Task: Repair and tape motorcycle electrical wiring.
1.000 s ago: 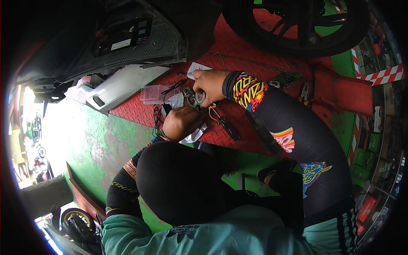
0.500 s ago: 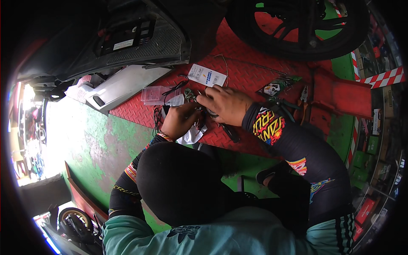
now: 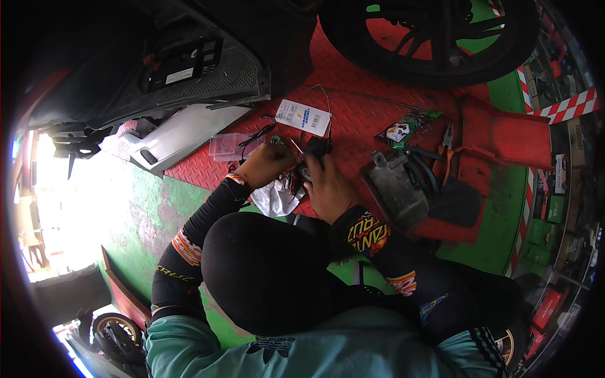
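Observation:
My left hand is closed in a pinch above thin dark wires; what its fingertips hold is too small to make out. A thin pale strip sticks up beside those fingertips. Close on its right, my right hand has its fingers bent around something dark and partly round, mostly hidden by the hand. Just beyond the right fingers lies a black piece. Crumpled white wrapping spreads below the left hand. A white printed card lies on the far side of both hands, with a clear plastic case to the left.
Everything rests on a red patterned metal platform. At right are a grey metal box, orange-handled pliers and a green-and-black packet. A motorcycle wheel, dark bodywork and a silver panel border the far side.
My right hand has drawn back toward me and its forearm has swung left, uncovering the grey metal box. My left hand has shifted slightly farther away, showing more of the white wrapping.

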{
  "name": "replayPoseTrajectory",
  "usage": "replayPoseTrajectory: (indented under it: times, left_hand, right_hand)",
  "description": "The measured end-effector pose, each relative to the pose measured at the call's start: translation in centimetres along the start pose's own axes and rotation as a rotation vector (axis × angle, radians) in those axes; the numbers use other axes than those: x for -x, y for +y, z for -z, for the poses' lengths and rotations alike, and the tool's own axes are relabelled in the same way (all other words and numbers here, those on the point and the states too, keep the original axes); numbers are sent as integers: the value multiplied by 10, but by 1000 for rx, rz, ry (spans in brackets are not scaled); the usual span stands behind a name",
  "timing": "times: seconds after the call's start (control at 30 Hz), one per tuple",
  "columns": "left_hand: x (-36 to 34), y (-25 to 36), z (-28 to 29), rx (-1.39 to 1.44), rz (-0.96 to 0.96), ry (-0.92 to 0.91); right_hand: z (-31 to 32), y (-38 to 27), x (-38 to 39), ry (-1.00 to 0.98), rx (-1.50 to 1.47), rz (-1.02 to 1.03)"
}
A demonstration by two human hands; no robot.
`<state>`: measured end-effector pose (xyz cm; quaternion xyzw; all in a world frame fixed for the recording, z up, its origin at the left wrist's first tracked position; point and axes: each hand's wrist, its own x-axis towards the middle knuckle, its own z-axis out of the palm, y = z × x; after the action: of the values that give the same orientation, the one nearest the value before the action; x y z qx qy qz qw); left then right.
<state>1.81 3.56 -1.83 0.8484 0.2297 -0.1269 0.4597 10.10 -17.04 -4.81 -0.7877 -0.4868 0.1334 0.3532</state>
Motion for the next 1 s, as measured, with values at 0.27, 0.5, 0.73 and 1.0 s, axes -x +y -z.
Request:
replayPoseTrajectory:
  times: [0.27,0.5,0.73,1.0]
  left_hand:
    - [-9,1,-1,-246,-182,-65]
    - [-12,-10,-13,-383,-334,14]
    - [-7,10,-14,-328,-304,0]
    - [1,22,-7,-227,-249,-30]
  right_hand:
    - [-15,-9,29,29,-171,-87]
    - [-32,4,32,69,-586,-373]
    - [-42,15,27,99,-460,-368]
    - [-34,10,23,-2,-632,-385]
